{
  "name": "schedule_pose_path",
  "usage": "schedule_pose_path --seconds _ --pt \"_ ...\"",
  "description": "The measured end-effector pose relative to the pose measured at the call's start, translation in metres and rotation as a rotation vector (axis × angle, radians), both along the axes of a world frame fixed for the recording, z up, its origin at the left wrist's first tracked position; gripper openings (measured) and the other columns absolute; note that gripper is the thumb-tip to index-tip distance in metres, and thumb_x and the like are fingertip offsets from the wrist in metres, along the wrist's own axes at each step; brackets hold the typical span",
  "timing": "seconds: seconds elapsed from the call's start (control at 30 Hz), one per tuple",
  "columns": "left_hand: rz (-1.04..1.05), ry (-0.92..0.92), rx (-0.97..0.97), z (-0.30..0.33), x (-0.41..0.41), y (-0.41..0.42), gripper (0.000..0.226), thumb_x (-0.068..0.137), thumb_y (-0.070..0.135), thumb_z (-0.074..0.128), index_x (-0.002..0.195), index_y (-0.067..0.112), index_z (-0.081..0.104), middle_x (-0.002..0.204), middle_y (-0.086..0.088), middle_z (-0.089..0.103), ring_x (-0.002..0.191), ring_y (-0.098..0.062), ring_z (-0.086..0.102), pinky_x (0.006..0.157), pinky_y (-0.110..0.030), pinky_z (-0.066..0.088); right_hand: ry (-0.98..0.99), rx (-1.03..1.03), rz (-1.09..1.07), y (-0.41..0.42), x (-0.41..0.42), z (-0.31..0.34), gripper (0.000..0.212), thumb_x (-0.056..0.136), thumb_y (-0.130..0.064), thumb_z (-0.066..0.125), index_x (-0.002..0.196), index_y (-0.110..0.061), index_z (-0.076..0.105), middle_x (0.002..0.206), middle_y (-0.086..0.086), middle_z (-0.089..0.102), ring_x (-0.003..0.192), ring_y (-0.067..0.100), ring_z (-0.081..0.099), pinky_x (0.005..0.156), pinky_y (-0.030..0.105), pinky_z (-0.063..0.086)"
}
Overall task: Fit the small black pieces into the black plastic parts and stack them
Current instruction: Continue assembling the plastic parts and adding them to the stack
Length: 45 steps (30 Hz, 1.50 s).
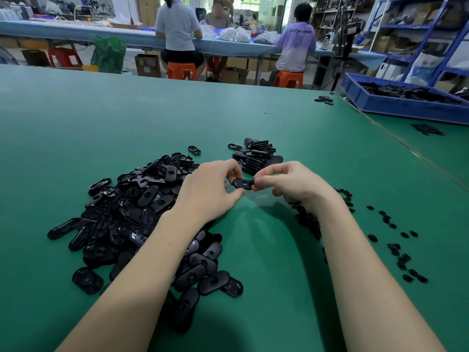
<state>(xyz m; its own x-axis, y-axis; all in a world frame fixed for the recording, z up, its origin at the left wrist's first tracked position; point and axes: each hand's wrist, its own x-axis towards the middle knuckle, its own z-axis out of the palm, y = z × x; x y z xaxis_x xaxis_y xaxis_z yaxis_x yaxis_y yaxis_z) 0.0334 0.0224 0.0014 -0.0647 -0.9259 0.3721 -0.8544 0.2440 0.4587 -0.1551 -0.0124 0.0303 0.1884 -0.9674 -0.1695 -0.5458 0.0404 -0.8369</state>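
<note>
Head view shows both hands raised just above the green table mat (pixel 253 275), working one oval black plastic part (pixel 243 183) between them. Left hand (pixel 210 189) pinches the part's left end between thumb and forefinger, fingers curled. Right hand (pixel 289 182) pinches the right end with curled fingers; whether a small black piece is already under those fingertips cannot be told, since the fingers cover that end.

Judgement on the step in hand: the insert is being seated in the part. To do it well, the left hand should hold the part level and steady while the right presses the piece squarely into its recess (the pale rectangular opening near the part's middle looks like a separate feature). Pressure should come straight down, not at a slant, so the piece does not sit crooked or pop out.

Locations relative to the hands: the loose heap of unfitted parts (pixel 142 212) lies below and to the left of the left hand, partly under that forearm. The finished stack (pixel 256 156) stands just beyond the hands, between them. Scattered small black pieces (pixel 396 247) lie to the right of the right forearm, with more beneath the right wrist.
</note>
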Motion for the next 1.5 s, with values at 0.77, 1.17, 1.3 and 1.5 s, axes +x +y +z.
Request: schedule_pose_path --seconds 0.77,1.17,1.3,1.5 --pt "-0.001 -0.036 -0.078 0.002 -0.004 0.002 0.019 0.083 0.042 0.074 0.097 0.037 0.062 0.076 0.024 0.055 0.082 -0.005 0.054 0.068 -0.029 0.04 -0.068 -0.001 -0.038 -0.005 0.002 -0.011 0.013 0.074 -0.035 0.089 0.078 -0.029 0.079 0.056 -0.011 0.056 0.045 0.003 0.042 0.041 0.016 0.029" --pt "-0.04 0.259 0.121 0.005 0.002 -0.004 0.008 0.082 0.035 0.074 0.087 0.039 0.069 0.081 0.019 0.067 0.067 -0.001 0.062 0.082 -0.033 0.055 -0.169 -0.102 0.064 -0.004 0.002 -0.01 0.017 0.078 -0.024 0.089 0.084 -0.016 0.075 0.056 -0.015 0.058 0.043 -0.004 0.047 0.042 0.005 0.03" --pt "-0.019 0.28 0.142 0.005 0.003 -0.004 0.006 0.082 0.035 0.075 0.085 0.037 0.07 0.079 0.017 0.067 0.061 0.002 0.057 0.078 -0.027 0.053 -0.162 -0.102 0.09 -0.004 0.003 -0.009 0.017 0.079 -0.021 0.088 0.086 -0.014 0.075 0.058 -0.013 0.06 0.044 -0.004 0.048 0.044 0.005 0.032" --pt "0.004 0.273 0.172 0.005 0.001 -0.005 0.006 0.083 0.034 0.074 0.084 0.036 0.069 0.076 0.017 0.064 0.063 0.001 0.057 0.079 -0.027 0.053 -0.088 -0.151 0.086 -0.006 0.007 -0.011 0.011 0.079 -0.02 0.086 0.08 -0.02 0.075 0.073 -0.002 0.07 0.065 0.007 0.059 0.068 0.02 0.045"
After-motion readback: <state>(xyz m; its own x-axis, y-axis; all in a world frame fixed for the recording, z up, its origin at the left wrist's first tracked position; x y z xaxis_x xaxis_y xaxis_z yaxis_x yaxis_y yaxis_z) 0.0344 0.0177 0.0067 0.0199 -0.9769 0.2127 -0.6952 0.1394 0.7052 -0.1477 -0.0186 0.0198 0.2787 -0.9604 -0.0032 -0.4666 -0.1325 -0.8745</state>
